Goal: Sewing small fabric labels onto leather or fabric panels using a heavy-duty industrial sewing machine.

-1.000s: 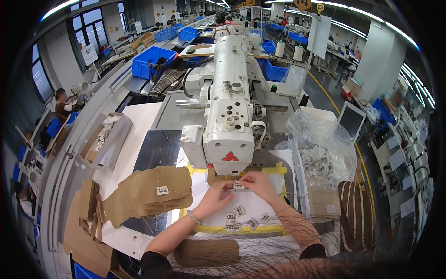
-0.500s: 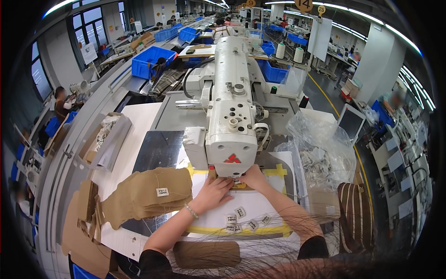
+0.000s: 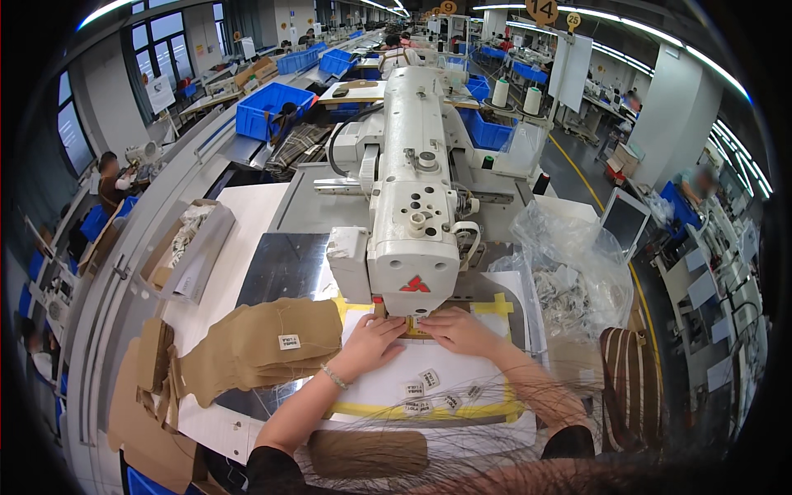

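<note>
Both my hands lie under the head of a large white sewing machine (image 3: 412,247), on either side of its needle area. My left hand (image 3: 373,340) is flat, fingers stretched toward the middle. Opposite it, my right hand (image 3: 462,332) lies flat too, its fingertips by a small yellow-edged spot (image 3: 415,327). What lies under the fingertips is mostly hidden. Closer to me, several small white labels (image 3: 414,389) with dark print are scattered on a white sheet (image 3: 375,386) edged with yellow tape. Left of my hands, a stack of tan fabric pieces (image 3: 247,351) carries one white label (image 3: 289,341).
A brown fabric piece (image 3: 367,452) lies at the front edge. On the left stands an open grey box (image 3: 210,252); on the right are a clear plastic bag (image 3: 569,264) of white bits and brown striped fabric (image 3: 631,379). Blue crates (image 3: 268,111) and thread cones (image 3: 500,92) stand behind.
My right hand has drawn back from the machine head and flattened out to the right. My left hand has shifted slightly left, and a gap has opened between the two.
</note>
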Demonstrator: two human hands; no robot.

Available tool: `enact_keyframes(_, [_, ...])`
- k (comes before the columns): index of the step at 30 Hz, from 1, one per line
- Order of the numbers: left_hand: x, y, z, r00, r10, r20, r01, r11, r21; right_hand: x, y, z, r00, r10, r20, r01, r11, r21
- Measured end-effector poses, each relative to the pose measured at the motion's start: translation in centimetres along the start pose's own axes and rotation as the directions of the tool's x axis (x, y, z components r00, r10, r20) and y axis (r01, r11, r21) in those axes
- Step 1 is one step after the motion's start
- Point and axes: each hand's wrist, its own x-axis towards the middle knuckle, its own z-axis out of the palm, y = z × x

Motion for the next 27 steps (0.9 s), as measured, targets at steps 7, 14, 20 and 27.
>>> enact_keyframes(7, [0.0,0.1,-1.4,0.997,-0.073,-0.004,0.073,0.997,0.039,0.8,0.2,-1.2,0.996,-0.007,0.084,0.003,0.999,0.044])
enact_keyframes(14, [-0.2,-0.3,-0.8,0.997,-0.046,-0.058,0.048,0.998,0.029,1.1,-0.2,-0.6,0.999,0.02,0.036,-0.021,1.0,0.02])
enact_keyframes(20, [-0.1,-0.1,-0.9,0.998,-0.048,-0.049,0.05,0.997,0.05,0.8,-0.6,-0.5,0.999,0.032,0.012,-0.032,0.999,-0.005])
enact_keyframes(27, [-0.2,-0.1,-1.2,0.999,-0.046,0.016,0.045,0.996,0.083,0.5,-0.7,-0.1,0.999,0.04,0.035,-0.04,0.999,0.004])
